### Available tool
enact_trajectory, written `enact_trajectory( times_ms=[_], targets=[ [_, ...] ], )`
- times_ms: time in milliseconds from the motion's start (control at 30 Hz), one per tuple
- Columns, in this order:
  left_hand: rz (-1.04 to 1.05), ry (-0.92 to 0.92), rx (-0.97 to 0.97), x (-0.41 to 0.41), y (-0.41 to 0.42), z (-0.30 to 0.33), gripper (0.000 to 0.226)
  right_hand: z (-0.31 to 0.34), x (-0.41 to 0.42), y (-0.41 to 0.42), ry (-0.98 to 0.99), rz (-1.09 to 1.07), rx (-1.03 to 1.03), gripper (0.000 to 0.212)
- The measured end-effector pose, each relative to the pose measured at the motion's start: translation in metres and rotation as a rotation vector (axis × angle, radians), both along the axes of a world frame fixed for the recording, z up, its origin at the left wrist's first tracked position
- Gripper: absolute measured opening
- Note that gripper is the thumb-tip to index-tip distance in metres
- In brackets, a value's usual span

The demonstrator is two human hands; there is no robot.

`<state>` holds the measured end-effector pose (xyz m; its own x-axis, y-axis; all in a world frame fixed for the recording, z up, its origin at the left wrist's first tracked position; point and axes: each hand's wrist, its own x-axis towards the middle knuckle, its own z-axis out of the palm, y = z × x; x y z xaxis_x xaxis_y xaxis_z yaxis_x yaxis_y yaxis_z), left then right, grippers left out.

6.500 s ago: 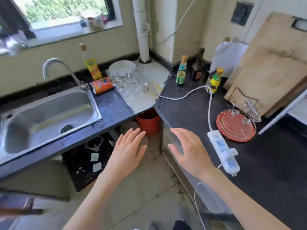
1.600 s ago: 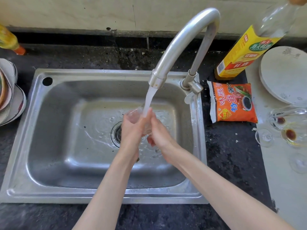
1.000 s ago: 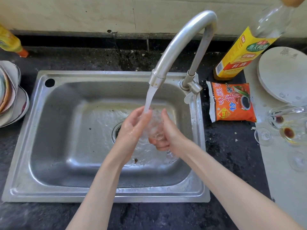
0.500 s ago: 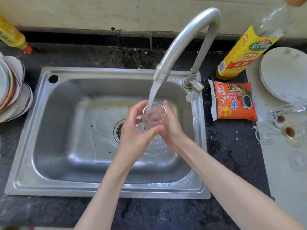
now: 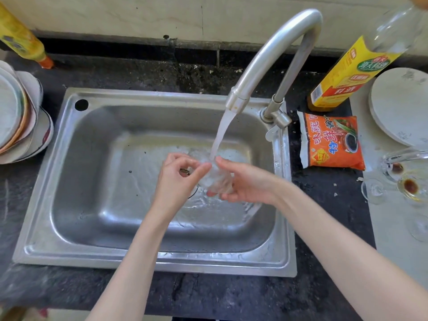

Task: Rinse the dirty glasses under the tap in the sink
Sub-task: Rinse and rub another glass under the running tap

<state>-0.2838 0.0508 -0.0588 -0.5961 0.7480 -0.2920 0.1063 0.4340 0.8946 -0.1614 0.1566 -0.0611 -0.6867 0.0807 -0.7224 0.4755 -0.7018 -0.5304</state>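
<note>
Under tap (image 5: 273, 56) stream, over sink (image 5: 76, 186) drain: small clear glass (image 5: 216, 180) held in right hand (image 5: 245, 181), fingers curled beneath and thumb over top, so grip closed round glass. Tipped onto its side now vs upright w/ mouth up half a sec ago; water (image 5: 221, 135) striking outer wall and running off rather than filling. Left hand (image 5: 176, 179) off the glass body now, thumb & forefinger curled into a loose ring w/ fingertip at rim edge, rest of fingers bent; looks like rubbing or just let go, can't tell if actually pinching anything. Earlier same hand wrapped round near side of glass. Meaning, as judged: inside already flushed, now outside/rim pass and emptying, so 1st glass near done. Still waiting on pale table (image 5: 393, 239) at right, well apart from sink: stained glasses (image 5: 410, 186) w/ brown residue, plus a clear one (image 5: 374, 191) just beside; so task early overall. Also about: orange sachet (image 5: 331, 142) just right of tap base, yellow-label bottle (image 5: 347, 72) behind it, white plate (image 5: 400, 105) far right, stacked plates (image 5: 20, 117) left of sink. Slip risk: wet glass held one-handed over steel basin
</note>
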Motion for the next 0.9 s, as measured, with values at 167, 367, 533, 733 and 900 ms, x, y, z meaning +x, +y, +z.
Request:
enact_trajectory(
  times_ms=[167,367,533,733,900],
  targets=[
    [-0.612,-0.166,-0.112,-0.008,-0.005,0.020,0.011,0.008,0.004,0.018,-0.253,0.271,0.249,0.054],
    [-0.334,-0.146,-0.092,0.003,0.007,0.012,0.014,0.011,-0.003,0.010,-0.228,0.223,0.395,0.064],
    [-0.319,-0.177,-0.076,0.001,0.006,0.014,0.008,0.010,-0.006,0.001,-0.176,0.163,0.647,0.047],
    [-0.581,-0.242,-0.105,0.002,0.006,0.035,0.005,0.006,0.000,0.008,-0.203,0.195,0.310,0.064],
    [-0.307,0.070,-0.064,0.006,0.016,0.023,0.027,0.005,-0.007,0.002,-0.104,0.021,0.489,0.066]
  ],
)
